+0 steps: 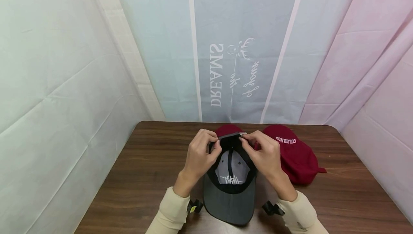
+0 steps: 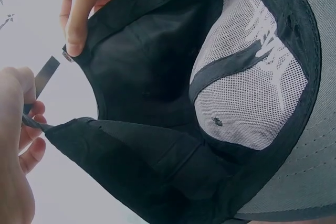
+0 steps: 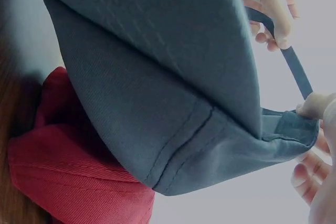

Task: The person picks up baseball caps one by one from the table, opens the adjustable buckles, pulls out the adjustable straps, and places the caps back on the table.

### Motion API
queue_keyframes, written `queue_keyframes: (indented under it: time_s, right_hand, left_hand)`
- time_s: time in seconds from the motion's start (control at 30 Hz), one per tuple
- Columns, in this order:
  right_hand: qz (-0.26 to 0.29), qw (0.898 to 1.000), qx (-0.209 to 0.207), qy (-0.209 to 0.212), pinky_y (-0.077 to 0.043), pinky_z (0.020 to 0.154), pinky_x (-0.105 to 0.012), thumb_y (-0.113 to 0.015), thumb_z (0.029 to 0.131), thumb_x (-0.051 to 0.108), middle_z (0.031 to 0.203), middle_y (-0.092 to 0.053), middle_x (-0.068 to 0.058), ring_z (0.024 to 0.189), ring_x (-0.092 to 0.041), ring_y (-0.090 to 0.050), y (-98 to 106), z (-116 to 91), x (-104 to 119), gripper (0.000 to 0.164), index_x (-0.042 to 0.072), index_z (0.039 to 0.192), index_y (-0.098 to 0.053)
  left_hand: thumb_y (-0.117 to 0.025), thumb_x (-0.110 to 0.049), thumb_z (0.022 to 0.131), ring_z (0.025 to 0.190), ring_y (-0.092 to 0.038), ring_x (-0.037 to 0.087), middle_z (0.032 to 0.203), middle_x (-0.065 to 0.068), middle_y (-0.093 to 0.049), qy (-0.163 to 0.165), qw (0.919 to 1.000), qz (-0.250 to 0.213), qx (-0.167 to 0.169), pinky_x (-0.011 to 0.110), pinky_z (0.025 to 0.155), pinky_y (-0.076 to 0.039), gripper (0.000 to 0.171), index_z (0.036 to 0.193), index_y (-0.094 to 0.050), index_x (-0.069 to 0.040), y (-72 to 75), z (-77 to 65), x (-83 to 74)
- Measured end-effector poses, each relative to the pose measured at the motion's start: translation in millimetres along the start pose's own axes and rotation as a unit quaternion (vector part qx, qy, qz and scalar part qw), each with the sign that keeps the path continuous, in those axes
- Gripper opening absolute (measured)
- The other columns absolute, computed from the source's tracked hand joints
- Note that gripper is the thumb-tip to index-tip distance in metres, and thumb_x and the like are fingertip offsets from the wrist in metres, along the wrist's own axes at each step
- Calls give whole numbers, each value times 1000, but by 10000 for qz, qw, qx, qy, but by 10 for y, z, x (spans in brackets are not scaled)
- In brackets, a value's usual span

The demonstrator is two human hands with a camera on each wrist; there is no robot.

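In the head view, short of the desk's (image 1: 155,165) far edge, the left hand (image 1: 200,153) is pinching the grey cap's (image 1: 229,203) strap (image 1: 229,136), the right hand (image 1: 266,153) the cap itself. The left wrist view is showing a buckle (image 2: 67,56), the right a red cap (image 3: 89,177).

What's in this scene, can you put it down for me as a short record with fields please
Main item: gray cap, opening facing up, brim toward the person
Left grip: pinches the black strap
Right grip: pinches the cap's rear edge by the metal buckle
Strap end: beside the buckle
Other cap: red COLORADO cap, to the right on the wood-grain table
Partly hidden: red fabric behind the gray cap; cannot tell whether it belongs to the COLORADO cap
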State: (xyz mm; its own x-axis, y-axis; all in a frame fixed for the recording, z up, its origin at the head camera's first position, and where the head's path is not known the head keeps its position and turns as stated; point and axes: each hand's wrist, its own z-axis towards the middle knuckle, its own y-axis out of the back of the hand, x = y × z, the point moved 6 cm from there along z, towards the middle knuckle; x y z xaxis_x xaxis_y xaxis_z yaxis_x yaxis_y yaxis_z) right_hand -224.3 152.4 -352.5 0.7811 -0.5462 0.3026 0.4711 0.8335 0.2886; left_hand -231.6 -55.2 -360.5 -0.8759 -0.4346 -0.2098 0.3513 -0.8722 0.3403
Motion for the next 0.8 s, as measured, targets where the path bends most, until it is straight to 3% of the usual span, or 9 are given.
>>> queue_keyframes:
  time_s: [0.27,0.47,0.63,0.8]
  right_hand:
    - [2,9997,-19,-223,-46,54,-18,-90,73,-9,76,-72,-4,58,-12,-55,7,-15,-28,28,6,95,-80]
    - [55,9995,14,-296,-46,55,-19,-88,76,-10,77,-71,-4,60,-11,-55,7,-19,-35,27,5,97,-80]
    - [79,9988,198,-430,-47,56,-17,-87,79,-8,79,-72,-5,63,-9,-57,-9,-34,-58,25,5,99,-79]
    - [125,9981,311,-514,-49,58,-15,-86,81,-5,83,-74,-6,65,-9,-59,-20,-49,-81,24,4,101,-79]
  left_hand:
    - [-68,1,92,86,-64,20,98,8,-70,-263,9995,-115,136,28,69,-53,10,97,-63,-6,-13,-20,-22]
    - [-61,-8,100,89,-65,18,101,6,-70,-409,9960,-448,648,28,78,-56,6,102,-67,-8,-83,-62,-46]
    - [-65,-7,97,94,-66,16,103,3,-70,-585,9896,-666,1130,25,87,-57,8,104,-68,-8,-170,-109,-85]
    - [-67,-6,95,94,-66,15,102,2,-70,-621,9855,-773,1375,23,88,-56,9,103,-69,-8,-233,-144,-108]
